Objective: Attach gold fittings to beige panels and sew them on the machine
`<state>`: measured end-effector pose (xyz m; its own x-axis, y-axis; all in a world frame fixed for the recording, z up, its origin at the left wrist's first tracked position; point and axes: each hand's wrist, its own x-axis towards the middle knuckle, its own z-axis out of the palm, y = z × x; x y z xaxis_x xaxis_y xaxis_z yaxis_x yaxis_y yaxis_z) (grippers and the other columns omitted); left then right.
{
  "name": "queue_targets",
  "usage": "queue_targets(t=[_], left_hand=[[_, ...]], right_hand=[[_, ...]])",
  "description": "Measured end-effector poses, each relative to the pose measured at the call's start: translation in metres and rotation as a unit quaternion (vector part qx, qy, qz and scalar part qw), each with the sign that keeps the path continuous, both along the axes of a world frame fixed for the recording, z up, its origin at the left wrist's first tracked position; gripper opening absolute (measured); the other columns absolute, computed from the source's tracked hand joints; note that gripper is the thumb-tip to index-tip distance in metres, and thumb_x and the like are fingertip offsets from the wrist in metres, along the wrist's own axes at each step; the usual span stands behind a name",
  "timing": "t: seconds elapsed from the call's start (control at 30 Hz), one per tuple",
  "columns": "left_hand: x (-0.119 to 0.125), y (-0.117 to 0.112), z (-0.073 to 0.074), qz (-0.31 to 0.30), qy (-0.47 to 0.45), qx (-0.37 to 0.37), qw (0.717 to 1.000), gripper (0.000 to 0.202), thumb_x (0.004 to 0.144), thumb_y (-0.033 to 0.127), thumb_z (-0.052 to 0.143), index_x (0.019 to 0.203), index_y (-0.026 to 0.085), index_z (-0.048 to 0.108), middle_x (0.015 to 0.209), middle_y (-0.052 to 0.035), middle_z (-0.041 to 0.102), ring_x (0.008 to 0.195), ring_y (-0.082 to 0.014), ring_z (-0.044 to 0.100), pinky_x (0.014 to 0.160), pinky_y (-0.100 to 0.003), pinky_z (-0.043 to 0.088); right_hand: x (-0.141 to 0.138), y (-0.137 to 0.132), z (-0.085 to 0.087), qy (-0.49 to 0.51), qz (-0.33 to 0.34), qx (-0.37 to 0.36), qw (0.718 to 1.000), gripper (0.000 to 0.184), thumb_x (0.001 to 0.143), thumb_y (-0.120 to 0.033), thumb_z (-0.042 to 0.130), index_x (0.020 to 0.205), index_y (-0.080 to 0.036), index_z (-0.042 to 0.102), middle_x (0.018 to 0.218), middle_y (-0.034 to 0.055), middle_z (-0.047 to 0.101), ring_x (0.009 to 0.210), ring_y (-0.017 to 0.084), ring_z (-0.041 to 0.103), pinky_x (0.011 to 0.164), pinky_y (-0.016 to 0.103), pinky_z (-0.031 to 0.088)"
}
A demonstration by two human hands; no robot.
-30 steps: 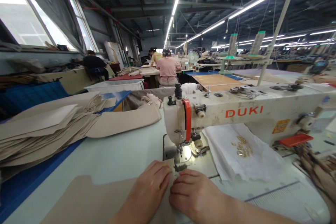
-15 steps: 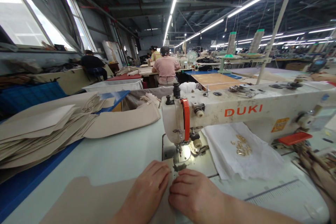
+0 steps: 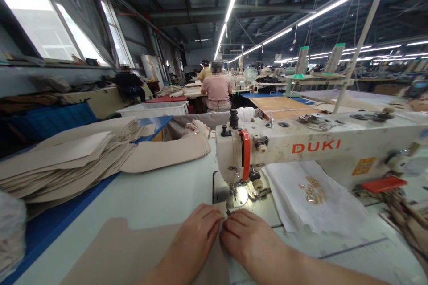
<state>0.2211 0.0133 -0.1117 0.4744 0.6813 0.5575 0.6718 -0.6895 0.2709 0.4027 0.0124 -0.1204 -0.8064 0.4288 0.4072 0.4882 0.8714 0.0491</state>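
Observation:
A flat beige fabric piece (image 3: 133,249) lies on the pale table in front of me. Its narrow upper end points at the needle area (image 3: 238,193) of the white DUKI sewing machine (image 3: 317,140). My left hand (image 3: 197,236) is closed with its fingertips pinching the fabric edge. My right hand (image 3: 249,238) is closed too, fingers curled on the same edge, knuckles close to the left hand's. Both sit just short of the presser foot, apart from it. The fingertips are partly hidden, as is the fabric under the hands.
Stacked beige pieces (image 3: 76,160) lie at left on a blue surface. Gold metal bits (image 3: 314,191) rest on a white cloth (image 3: 290,207) under the machine arm. A whitish bag (image 3: 11,231) shows at the left edge. A person in pink (image 3: 216,90) sits ahead.
The view has turned slightly left, so the scene sits farther right and the whitish bag appears at left. My hands keep their grip on the fabric edge, nearly unmoved relative to the machine.

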Motion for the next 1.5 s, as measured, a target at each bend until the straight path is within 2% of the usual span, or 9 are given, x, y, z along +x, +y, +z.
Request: queue_targets(t=[0.3, 0.63, 0.77, 1.03, 1.2, 1.5], left_hand=[[-0.002, -0.003, -0.002, 0.004, -0.019, -0.021, 1.000, 0.023, 0.083, 0.000, 0.049, 0.086, 0.019, 0.062, 0.086, -0.0034, 0.068, 0.082, -0.0193, 0.064, 0.074, -0.033, 0.057], [0.002, -0.007, 0.002, 0.008, -0.008, -0.039, 0.999, 0.021, 0.084, 0.001, 0.050, 0.085, 0.019, 0.062, 0.086, -0.0035, 0.068, 0.081, -0.0196, 0.064, 0.074, -0.033, 0.057], [0.011, 0.003, 0.000, -0.002, 0.005, -0.027, 1.000, 0.018, 0.085, 0.003, 0.052, 0.084, 0.018, 0.062, 0.085, -0.0041, 0.069, 0.080, -0.0205, 0.065, 0.073, -0.034, 0.058], [0.029, 0.033, -0.001, -0.012, 0.040, -0.008, 0.999, 0.018, 0.084, 0.002, 0.052, 0.083, 0.015, 0.064, 0.085, -0.0058, 0.071, 0.082, -0.0219, 0.066, 0.078, -0.038, 0.058], [0.030, 0.042, 0.000, -0.017, 0.040, 0.030, 0.999, 0.023, 0.085, 0.002, 0.046, 0.084, 0.017, 0.063, 0.085, -0.0056, 0.072, 0.081, -0.0209, 0.068, 0.080, -0.038, 0.058], [0.028, 0.050, -0.004, -0.020, 0.010, 0.016, 1.000, 0.024, 0.088, 0.009, 0.044, 0.081, 0.019, 0.064, 0.083, -0.0042, 0.073, 0.081, -0.0205, 0.068, 0.077, -0.035, 0.058]], right_hand=[[0.000, 0.001, -0.005, 0.033, -0.019, 0.005, 0.999, 0.014, 0.085, -0.019, 0.067, 0.094, -0.014, 0.058, 0.095, 0.0040, 0.061, 0.086, 0.019, 0.053, 0.085, 0.032, 0.043], [-0.004, 0.004, -0.004, -0.004, -0.009, 0.027, 1.000, 0.018, 0.081, -0.023, 0.072, 0.086, -0.015, 0.057, 0.088, 0.0029, 0.061, 0.081, 0.020, 0.053, 0.079, 0.035, 0.044], [0.005, 0.011, -0.004, -0.011, -0.018, 0.029, 0.999, 0.019, 0.080, -0.024, 0.072, 0.088, -0.015, 0.057, 0.089, 0.0030, 0.062, 0.082, 0.020, 0.054, 0.079, 0.035, 0.043], [0.023, 0.025, 0.009, -0.023, -0.055, 0.018, 0.998, 0.018, 0.081, -0.022, 0.072, 0.089, -0.014, 0.058, 0.089, 0.0019, 0.064, 0.082, 0.019, 0.056, 0.077, 0.032, 0.043], [0.024, 0.033, 0.003, -0.002, -0.070, 0.003, 0.998, 0.017, 0.083, -0.021, 0.070, 0.093, -0.015, 0.057, 0.093, 0.0019, 0.064, 0.084, 0.019, 0.058, 0.076, 0.032, 0.043], [0.025, 0.035, 0.003, 0.011, -0.089, -0.013, 0.996, 0.019, 0.082, -0.019, 0.071, 0.094, -0.016, 0.056, 0.097, 0.0026, 0.065, 0.084, 0.020, 0.061, 0.075, 0.033, 0.044]])
